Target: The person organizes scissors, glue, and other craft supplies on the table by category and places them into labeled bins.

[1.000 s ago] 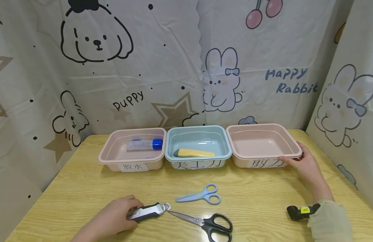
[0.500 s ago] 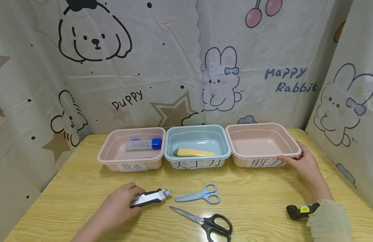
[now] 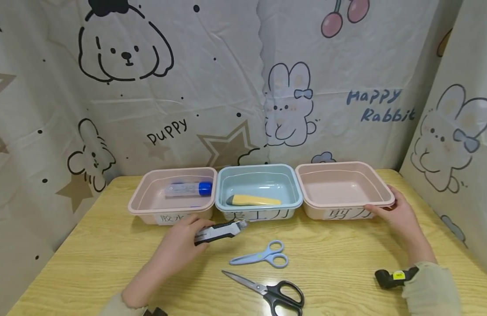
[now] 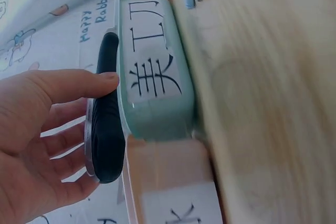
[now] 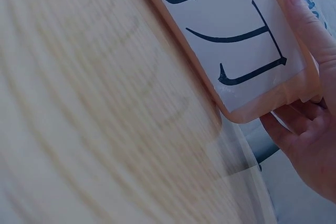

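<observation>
My left hand [image 3: 180,245] holds a silver-and-black utility knife [image 3: 220,232] in front of the bins, above the table. In the left wrist view, the thumb presses one side of the knife [image 4: 107,124] and the fingers lie along the other. The blue bin [image 3: 258,213], just beyond the knife, contains a yellow utility knife [image 3: 255,200]. My right hand [image 3: 399,217] grips the front right corner of the right pink bin [image 3: 346,206], thumb on its rim and fingers round its side. Nearer me lie light-blue scissors [image 3: 263,255] and black-handled scissors [image 3: 267,291].
The left pink bin [image 3: 134,204] holds a clear tube with a blue cap [image 3: 190,188]. All three bins stand side by side along the back of the wooden table [image 3: 97,259], with Chinese labels on their fronts. A printed curtain [image 3: 212,96] hangs behind.
My left hand has lifted the utility knife from beside the black scissors and carried it forward and right, up to the bins. My right hand stays on the right pink bin.
</observation>
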Available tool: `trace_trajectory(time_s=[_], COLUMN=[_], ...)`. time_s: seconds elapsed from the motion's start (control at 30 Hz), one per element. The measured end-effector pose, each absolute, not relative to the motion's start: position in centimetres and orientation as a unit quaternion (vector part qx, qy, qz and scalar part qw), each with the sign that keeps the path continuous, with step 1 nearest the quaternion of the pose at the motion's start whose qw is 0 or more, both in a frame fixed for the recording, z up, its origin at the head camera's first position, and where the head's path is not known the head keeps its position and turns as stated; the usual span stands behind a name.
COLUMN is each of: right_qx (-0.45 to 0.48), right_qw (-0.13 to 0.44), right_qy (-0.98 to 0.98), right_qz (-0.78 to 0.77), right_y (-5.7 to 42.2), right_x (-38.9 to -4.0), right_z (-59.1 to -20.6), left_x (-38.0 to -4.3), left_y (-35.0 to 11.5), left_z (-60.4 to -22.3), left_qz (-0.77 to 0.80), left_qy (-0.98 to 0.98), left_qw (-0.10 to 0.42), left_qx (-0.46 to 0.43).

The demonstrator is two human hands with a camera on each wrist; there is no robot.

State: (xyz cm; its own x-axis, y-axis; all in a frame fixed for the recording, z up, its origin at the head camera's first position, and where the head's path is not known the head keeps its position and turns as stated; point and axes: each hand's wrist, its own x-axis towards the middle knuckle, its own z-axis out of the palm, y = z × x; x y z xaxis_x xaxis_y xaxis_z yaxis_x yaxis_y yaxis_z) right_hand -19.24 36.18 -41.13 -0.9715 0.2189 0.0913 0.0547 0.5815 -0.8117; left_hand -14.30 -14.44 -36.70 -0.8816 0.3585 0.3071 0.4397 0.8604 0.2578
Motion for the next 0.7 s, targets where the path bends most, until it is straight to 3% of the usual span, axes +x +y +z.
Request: trace_trajectory(time_s=[0.37, 0.7], right_qx=[-0.082, -0.081], right_qw=[0.093, 0.093], right_qy=[-0.883, -0.889], right_qz=[0.453, 0.441], right_y=[36.1, 36.1], right_x=[-19.3, -19.3], right_z=[-41.1, -41.1], left_x=[-17.0, -21.0], left_y=[-11.4, -8.7], left_z=[-35.3, -33.6], left_qz=[-0.187, -0.247], left_qy=[-0.933, -0.931], left_qw=[0.18, 0.107], left_qx=[-0.251, -0.247])
